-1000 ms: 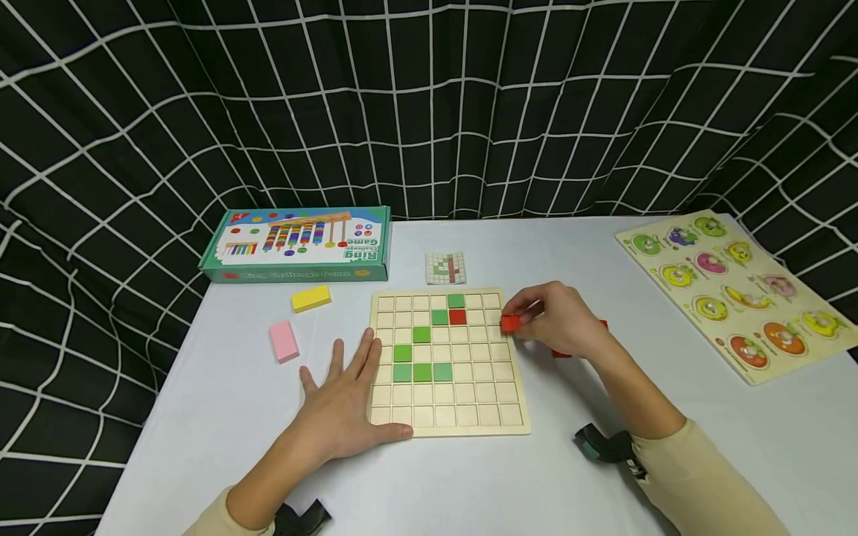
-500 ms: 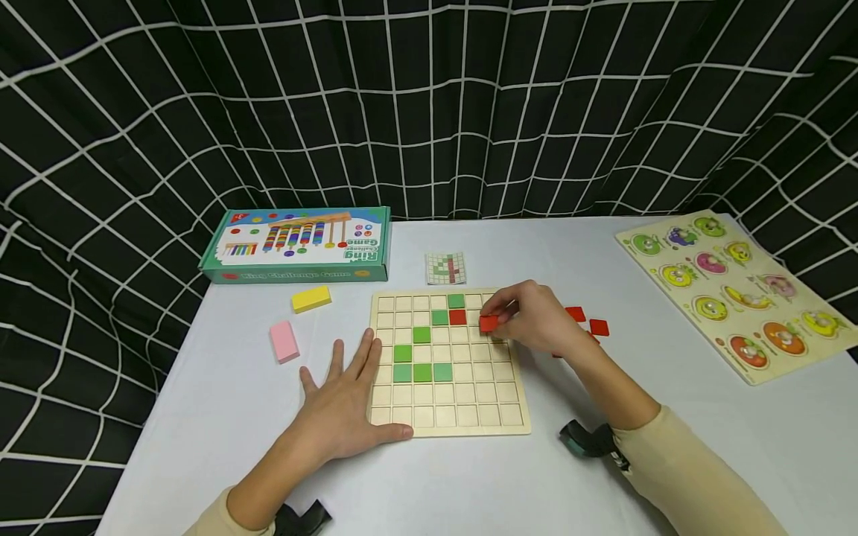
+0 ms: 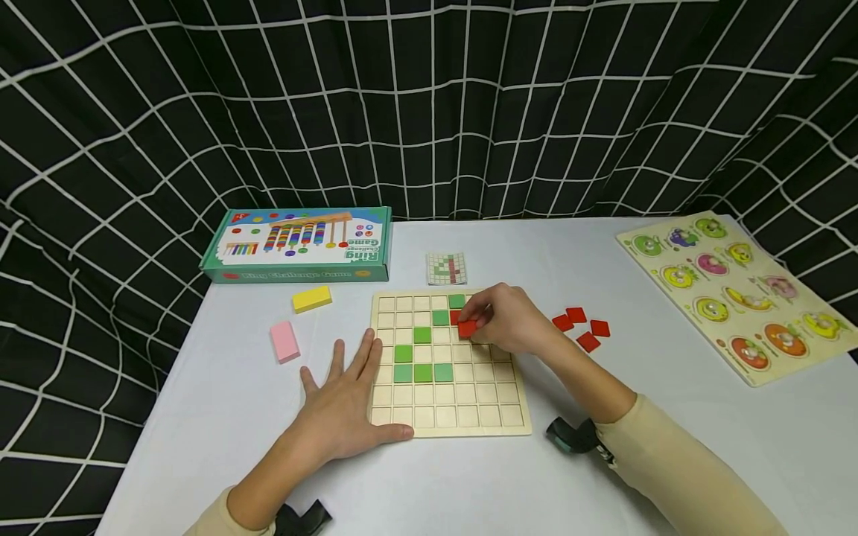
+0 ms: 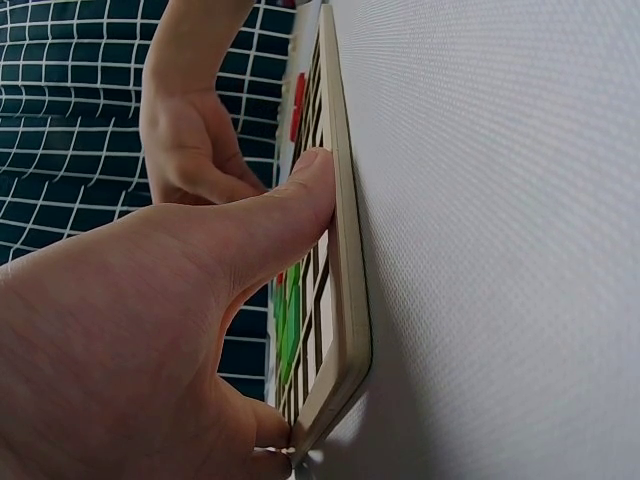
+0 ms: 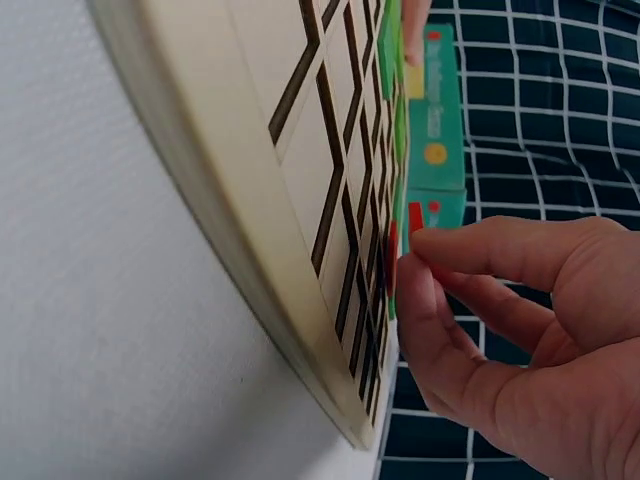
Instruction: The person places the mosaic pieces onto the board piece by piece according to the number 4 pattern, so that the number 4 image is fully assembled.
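A pale wooden grid board (image 3: 472, 412) lies mid-table, with several green tiles (image 3: 422, 335) and a red one set in its squares. Over the board's upper part my right hand (image 3: 512, 320) pinches a red square tile (image 3: 467, 329) between thumb and fingers, just below the placed red tile (image 3: 455, 316). In the right wrist view the held tile (image 5: 416, 218) stands at the fingertips, slightly off the board. My left hand (image 3: 342, 409) rests along the board's left edge, fingers spread, thumb on the lower rim. The thumb (image 4: 300, 205) lies over that rim in the left wrist view.
Several loose red tiles (image 3: 588, 342) lie right of the board. Behind it is a small pattern card (image 3: 445, 269). A green game box (image 3: 298, 246), a yellow block (image 3: 311, 299) and a pink block (image 3: 284, 342) stand left; a fruit puzzle board (image 3: 744, 294) lies right.
My right hand has moved left from the board's right edge with the red tile, uncovering the loose red tiles. The left hand has stayed in place.
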`<action>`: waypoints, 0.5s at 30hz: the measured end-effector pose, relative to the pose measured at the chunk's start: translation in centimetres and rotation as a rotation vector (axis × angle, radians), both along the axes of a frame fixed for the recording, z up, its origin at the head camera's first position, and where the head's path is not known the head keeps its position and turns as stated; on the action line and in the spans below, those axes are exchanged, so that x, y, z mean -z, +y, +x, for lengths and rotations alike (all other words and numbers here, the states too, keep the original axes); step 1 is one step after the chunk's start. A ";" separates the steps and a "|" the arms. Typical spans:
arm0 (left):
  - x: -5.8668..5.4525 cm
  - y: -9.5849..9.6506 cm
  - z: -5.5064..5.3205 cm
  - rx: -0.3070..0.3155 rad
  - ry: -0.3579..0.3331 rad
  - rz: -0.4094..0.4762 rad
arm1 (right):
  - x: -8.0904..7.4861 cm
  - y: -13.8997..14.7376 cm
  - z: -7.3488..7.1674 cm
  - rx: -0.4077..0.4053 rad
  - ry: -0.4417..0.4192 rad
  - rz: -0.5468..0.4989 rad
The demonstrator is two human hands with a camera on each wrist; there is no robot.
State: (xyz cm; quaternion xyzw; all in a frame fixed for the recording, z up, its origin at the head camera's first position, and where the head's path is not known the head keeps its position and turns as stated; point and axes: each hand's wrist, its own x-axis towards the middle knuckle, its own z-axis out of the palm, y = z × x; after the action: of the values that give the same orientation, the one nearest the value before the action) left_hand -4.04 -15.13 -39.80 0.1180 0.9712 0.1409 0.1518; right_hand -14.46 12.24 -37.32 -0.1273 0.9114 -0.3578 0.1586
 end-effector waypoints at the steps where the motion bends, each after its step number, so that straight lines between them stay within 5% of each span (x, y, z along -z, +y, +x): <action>1: 0.0 0.0 0.0 -0.001 -0.001 0.000 | 0.0 -0.1 0.0 -0.006 -0.001 0.000; 15: 0.0 0.0 0.0 -0.004 -0.005 -0.004 | 0.3 -0.9 -0.3 -0.047 -0.001 0.038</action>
State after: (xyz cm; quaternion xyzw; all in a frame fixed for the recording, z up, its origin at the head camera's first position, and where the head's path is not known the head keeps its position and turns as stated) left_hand -4.02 -15.15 -39.77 0.1154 0.9713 0.1395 0.1541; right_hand -14.72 11.29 -37.58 -0.1454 0.9147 -0.3368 0.1696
